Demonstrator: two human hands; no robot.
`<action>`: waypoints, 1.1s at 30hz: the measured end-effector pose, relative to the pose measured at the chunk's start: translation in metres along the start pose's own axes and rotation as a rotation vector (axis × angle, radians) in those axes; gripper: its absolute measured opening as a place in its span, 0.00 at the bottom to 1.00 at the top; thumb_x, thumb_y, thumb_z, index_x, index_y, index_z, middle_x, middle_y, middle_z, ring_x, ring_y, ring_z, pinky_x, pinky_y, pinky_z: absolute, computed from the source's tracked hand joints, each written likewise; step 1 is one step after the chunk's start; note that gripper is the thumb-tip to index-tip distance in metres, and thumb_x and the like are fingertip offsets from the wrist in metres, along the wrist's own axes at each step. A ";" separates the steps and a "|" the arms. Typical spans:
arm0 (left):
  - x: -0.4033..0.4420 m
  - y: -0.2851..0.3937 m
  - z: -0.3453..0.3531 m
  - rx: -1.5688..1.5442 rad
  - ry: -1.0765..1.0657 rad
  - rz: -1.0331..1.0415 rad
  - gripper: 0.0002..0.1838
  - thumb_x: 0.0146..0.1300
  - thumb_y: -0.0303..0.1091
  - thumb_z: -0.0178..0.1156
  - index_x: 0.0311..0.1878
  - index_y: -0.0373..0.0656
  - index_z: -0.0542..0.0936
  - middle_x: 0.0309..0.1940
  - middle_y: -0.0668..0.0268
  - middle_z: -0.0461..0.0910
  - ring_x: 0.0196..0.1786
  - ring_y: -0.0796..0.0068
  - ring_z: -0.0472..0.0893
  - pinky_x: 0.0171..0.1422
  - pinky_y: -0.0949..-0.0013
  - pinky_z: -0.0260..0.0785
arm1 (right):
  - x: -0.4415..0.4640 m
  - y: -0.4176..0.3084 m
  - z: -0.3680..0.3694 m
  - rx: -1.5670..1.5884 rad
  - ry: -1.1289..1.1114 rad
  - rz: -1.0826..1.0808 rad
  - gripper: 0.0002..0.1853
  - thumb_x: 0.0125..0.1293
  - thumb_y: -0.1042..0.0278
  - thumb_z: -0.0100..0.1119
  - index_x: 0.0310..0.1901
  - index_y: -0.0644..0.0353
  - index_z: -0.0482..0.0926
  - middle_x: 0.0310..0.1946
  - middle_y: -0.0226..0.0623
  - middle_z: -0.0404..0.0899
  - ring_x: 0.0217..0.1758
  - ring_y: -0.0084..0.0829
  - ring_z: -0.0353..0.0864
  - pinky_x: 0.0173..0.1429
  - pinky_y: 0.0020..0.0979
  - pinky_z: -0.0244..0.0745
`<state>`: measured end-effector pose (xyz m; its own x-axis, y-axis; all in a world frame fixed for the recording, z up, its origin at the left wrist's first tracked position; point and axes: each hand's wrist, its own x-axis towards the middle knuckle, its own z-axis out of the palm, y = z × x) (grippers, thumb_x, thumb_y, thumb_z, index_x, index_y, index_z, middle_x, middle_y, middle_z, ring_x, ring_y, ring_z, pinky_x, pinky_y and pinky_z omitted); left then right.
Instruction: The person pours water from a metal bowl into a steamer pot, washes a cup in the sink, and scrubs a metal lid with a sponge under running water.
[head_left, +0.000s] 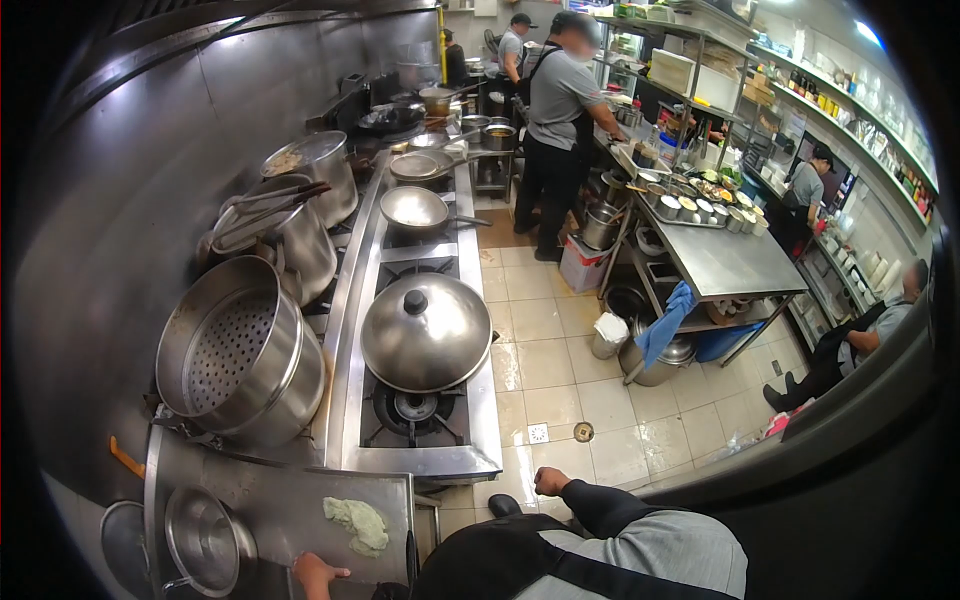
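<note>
Resting, it seems, on the steel tabletop [275, 490], the left hand [313, 574] lies between the bowl [212, 545] and the cloth [357, 527], touching neither. Its thumb sticks out to the side; how the other fingers lie, or whether they hold something, I cannot tell. The right hand [549, 482] hangs over the floor [605, 400], fingers curled closed, with no object showing in it.

The cloth lies crumpled and loose near the tabletop's right edge, within easy reach of the left hand. The bowl sits to the left, apart from it. At this moment, neither is taken up.

On the stove [400, 459], the lid [427, 335] is already on; what it covers is mostly hidden, so how far along any contents are cannot be judged. The nearest burner [414, 405] has no pot on it, and no flame can be made out. Farther back, a pan [414, 208] stands on the stove. The perforated steamer [235, 345] is stacked on the left, its top uncovered. As far as shows, handling the cloth or bowl is not yet begun.
</note>
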<state>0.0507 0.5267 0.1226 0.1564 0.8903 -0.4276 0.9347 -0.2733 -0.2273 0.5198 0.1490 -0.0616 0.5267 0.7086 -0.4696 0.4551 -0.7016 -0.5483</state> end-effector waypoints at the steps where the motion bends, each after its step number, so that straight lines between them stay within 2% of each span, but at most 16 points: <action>1: 0.001 0.000 0.001 -0.001 0.001 0.006 0.51 0.17 0.64 0.81 0.44 0.31 0.81 0.45 0.50 0.83 0.51 0.56 0.83 0.56 0.61 0.73 | 0.000 0.001 0.000 -0.001 0.001 0.001 0.13 0.47 0.62 0.54 0.25 0.64 0.82 0.27 0.53 0.81 0.33 0.54 0.80 0.40 0.43 0.77; 9: -0.004 0.002 -0.005 -0.013 -0.002 -0.003 0.50 0.18 0.63 0.81 0.44 0.31 0.81 0.47 0.52 0.83 0.52 0.57 0.82 0.58 0.61 0.72 | -0.008 -0.010 -0.010 -0.109 -0.082 -0.004 0.19 0.53 0.56 0.49 0.30 0.63 0.84 0.38 0.54 0.81 0.43 0.52 0.80 0.51 0.44 0.74; 18: 0.001 -0.001 0.003 -0.001 0.006 -0.011 0.51 0.18 0.64 0.81 0.44 0.32 0.82 0.47 0.52 0.83 0.53 0.57 0.82 0.57 0.61 0.72 | -0.006 -0.001 -0.003 -0.048 -0.108 0.054 0.20 0.54 0.53 0.52 0.33 0.62 0.85 0.39 0.52 0.81 0.45 0.51 0.80 0.51 0.44 0.74; 26: 0.005 -0.002 0.005 0.030 -0.010 -0.002 0.52 0.18 0.66 0.80 0.44 0.31 0.81 0.46 0.51 0.83 0.52 0.57 0.82 0.57 0.62 0.72 | -0.007 0.000 -0.003 -0.094 -0.112 -0.008 0.20 0.54 0.51 0.55 0.32 0.61 0.85 0.37 0.52 0.82 0.44 0.51 0.80 0.51 0.45 0.74; 33: 0.000 0.001 -0.003 -0.004 -0.085 -0.022 0.53 0.19 0.67 0.80 0.45 0.30 0.80 0.48 0.51 0.81 0.55 0.56 0.80 0.59 0.61 0.71 | -0.014 -0.010 -0.013 -0.053 -0.108 0.028 0.22 0.57 0.48 0.55 0.32 0.62 0.85 0.38 0.52 0.82 0.44 0.52 0.80 0.51 0.45 0.74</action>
<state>0.0529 0.5280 0.1251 0.1079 0.8618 -0.4956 0.9389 -0.2523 -0.2343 0.5173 0.1452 -0.0407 0.4606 0.6903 -0.5580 0.4800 -0.7225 -0.4976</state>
